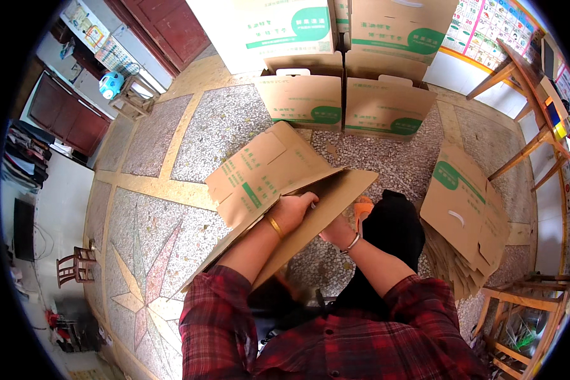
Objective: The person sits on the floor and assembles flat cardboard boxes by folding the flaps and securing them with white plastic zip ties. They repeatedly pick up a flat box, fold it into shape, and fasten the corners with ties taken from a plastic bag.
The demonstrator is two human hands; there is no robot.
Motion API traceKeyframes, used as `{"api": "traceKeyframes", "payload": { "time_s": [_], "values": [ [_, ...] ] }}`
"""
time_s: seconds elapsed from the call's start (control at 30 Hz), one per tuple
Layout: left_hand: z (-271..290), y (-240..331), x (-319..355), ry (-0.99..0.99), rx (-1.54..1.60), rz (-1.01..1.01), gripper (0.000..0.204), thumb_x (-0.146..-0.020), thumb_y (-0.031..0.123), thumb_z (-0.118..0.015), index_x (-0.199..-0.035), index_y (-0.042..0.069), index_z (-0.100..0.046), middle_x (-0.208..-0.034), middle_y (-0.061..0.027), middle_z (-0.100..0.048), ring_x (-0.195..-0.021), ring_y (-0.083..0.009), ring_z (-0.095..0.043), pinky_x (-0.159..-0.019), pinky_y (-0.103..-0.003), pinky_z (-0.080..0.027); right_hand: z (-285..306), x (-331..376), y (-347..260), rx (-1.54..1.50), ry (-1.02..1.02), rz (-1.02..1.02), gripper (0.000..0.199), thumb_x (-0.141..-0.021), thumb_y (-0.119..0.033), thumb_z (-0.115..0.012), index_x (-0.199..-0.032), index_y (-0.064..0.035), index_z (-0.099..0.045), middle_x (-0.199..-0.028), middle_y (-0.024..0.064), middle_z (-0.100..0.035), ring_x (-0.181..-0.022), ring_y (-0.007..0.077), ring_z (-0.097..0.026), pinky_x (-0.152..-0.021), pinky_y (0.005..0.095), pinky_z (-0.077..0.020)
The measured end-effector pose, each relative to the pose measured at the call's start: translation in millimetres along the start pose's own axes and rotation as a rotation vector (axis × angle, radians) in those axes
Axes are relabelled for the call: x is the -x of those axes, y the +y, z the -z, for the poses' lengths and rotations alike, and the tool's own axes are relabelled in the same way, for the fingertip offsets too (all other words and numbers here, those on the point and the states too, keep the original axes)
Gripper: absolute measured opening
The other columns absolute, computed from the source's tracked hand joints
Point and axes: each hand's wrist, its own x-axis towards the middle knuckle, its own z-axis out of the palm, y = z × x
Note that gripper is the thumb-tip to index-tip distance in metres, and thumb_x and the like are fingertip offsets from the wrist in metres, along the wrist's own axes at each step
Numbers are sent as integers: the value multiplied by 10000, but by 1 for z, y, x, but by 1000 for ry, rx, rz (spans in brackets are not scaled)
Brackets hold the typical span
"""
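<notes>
A partly unfolded brown cardboard box with green print tilts in front of me, its panels spread into a narrow opening. My left hand reaches between the panels, fingers curled. A tiny white bit shows at its fingertips, too small to name. Against the outer side of the near panel is my right hand, its fingers mostly hidden by the cardboard edge. A yellow bangle circles my left wrist and a silvery one my right.
Several opened boxes with white handles stand stacked ahead. To my right lies a pile of flattened boxes, one with a white handle. Beyond it are a wooden table and a wooden chair. An orange-shod foot rests beside the right hand.
</notes>
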Motion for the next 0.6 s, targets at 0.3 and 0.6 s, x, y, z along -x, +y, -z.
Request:
{"api": "traceKeyframes", "payload": {
  "time_s": [0.3,0.6],
  "values": [
    [-10,-7,-7,38,-83,-12,270,-795,122,-536,-1062,111,-503,-767,-166,-614,-735,-332,-609,-651,-404,-476,-6,1,-2,31,-20,-143,117,-689,-71,-553,-792,-20,-532,-717,160,-556,-694,348,-543,-574,427,-420],
    [-11,-5,6,196,-85,-8,212,-811,179,-555,-970,64,-476,-761,-172,-610,-722,-343,-606,-635,-412,-481,-4,12,-4,127,14,-244,99,-720,-100,-532,-794,-40,-558,-736,174,-575,-708,364,-558,-595,452,-429]
  ]
}}
